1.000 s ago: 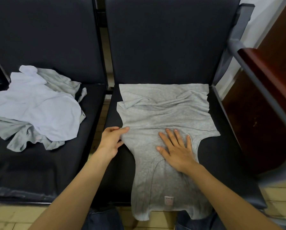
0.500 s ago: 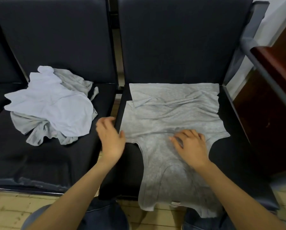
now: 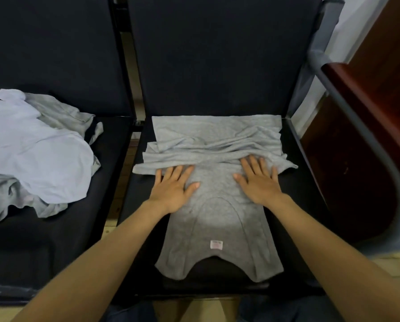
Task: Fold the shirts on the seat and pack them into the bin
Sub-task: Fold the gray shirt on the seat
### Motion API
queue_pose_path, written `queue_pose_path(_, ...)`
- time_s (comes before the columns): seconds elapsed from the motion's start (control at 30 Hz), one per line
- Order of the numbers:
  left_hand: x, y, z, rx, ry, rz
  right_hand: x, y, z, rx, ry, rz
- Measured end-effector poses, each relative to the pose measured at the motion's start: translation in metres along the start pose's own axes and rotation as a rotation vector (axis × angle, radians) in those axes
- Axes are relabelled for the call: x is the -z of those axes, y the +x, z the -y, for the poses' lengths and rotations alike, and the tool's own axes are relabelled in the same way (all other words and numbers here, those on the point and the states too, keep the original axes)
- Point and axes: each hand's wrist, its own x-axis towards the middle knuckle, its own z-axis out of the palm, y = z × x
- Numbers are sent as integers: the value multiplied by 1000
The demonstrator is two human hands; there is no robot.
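grey tank top (image 3: 217,212) on seat (image 3: 310,177): soft, light; probably best pinched at side edges. left hand (image 3: 173,189), right hand (image 3: 259,182): fingers (image 3: 252,162) spread flat.

We saw the left forearm (image 3: 115,256) and right forearm (image 3: 315,247) bare from wrist to the view's lower edge, the left hand (image 3: 173,189) and right hand (image 3: 258,182) likewise uncovered, and dark blue denim trousers (image 3: 134,313) showing in two blurred patches low between the arms.
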Motion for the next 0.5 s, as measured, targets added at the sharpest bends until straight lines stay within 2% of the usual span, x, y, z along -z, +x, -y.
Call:
queue_pose_path(0.1,14,29,5,-48,122,-6,12,27,-8,32,-21,12)
queue_pose_path(0.17,20,37,4,-92,197,-86,18,36,-9,54,-12,7)
queue_pose_path(0.23,21,29,0,-176,170,-257,22,31,-4,103,17,-99)
queue_pose_path(0.3,17,3,-5,-310,53,-426,22,6,2,204,133,-284)
queue_pose_path(0.37,8,-34,-6,-401,-16,-517,16,-33,6,311,211,-363)
queue_pose_path(0.5,-8,-102,-1,-340,-181,-279,-11,-111,-9,445,69,-242)
